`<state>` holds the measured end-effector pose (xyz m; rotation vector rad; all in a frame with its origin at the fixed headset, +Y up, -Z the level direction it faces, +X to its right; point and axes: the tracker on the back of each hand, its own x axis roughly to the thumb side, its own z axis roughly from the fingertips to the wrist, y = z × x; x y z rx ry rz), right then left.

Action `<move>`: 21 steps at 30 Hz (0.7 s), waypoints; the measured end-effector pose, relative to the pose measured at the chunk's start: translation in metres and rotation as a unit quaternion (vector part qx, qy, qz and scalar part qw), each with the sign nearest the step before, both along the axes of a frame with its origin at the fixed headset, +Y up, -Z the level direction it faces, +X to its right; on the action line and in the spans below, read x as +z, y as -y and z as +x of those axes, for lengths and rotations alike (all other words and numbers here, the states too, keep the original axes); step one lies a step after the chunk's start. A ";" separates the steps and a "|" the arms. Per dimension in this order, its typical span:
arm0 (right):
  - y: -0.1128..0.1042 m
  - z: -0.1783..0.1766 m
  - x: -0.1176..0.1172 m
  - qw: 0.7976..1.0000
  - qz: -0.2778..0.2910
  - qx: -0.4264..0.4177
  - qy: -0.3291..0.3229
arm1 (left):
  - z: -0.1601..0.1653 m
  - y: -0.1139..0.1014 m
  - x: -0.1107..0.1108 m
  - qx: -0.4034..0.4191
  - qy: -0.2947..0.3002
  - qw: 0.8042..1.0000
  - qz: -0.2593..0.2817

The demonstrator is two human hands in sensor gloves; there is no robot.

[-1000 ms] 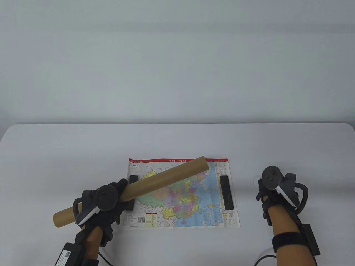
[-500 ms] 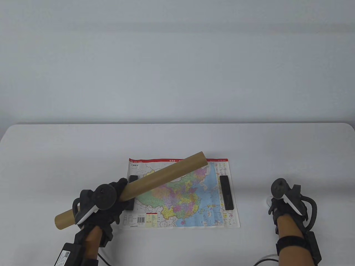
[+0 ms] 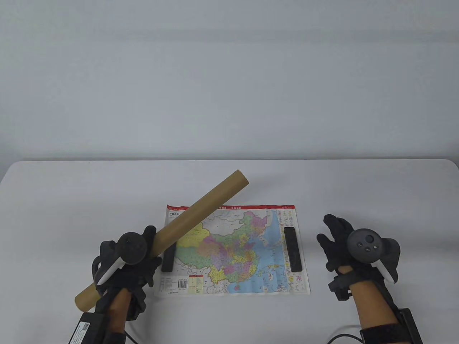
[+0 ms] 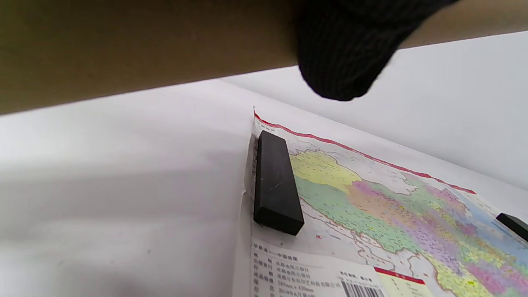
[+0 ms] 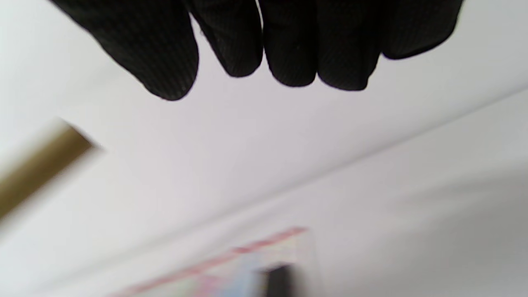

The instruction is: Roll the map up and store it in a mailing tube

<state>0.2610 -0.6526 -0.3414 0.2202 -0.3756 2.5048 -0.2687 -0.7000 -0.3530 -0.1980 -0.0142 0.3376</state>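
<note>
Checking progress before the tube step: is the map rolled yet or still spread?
Spread: the colourful paper map lies flat on the white table under two black bar weights.

Between my fingers the white table [image 3: 71,200] carries the flat map [image 3: 233,251], which lies directly on it, one black bar [image 3: 168,258] weighting its edge nearest my left fingers, another [image 3: 294,249] nearest my right.
</note>
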 end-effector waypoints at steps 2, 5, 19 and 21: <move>-0.005 -0.014 0.012 0.995 0.045 -0.064 -0.061 | -0.005 -0.001 -0.003 0.013 -0.011 1.000 -0.015; -0.006 -0.031 0.024 0.981 0.070 -0.126 -0.129 | -0.013 -0.006 -0.007 0.029 -0.037 0.998 -0.031; 0.028 -0.071 0.023 0.933 0.025 -0.200 -0.299 | -0.072 0.004 -0.037 0.066 -0.237 0.964 -0.103; 0.032 -0.073 0.022 0.931 0.015 -0.203 -0.303 | -0.079 0.013 -0.041 0.057 -0.264 0.956 -0.119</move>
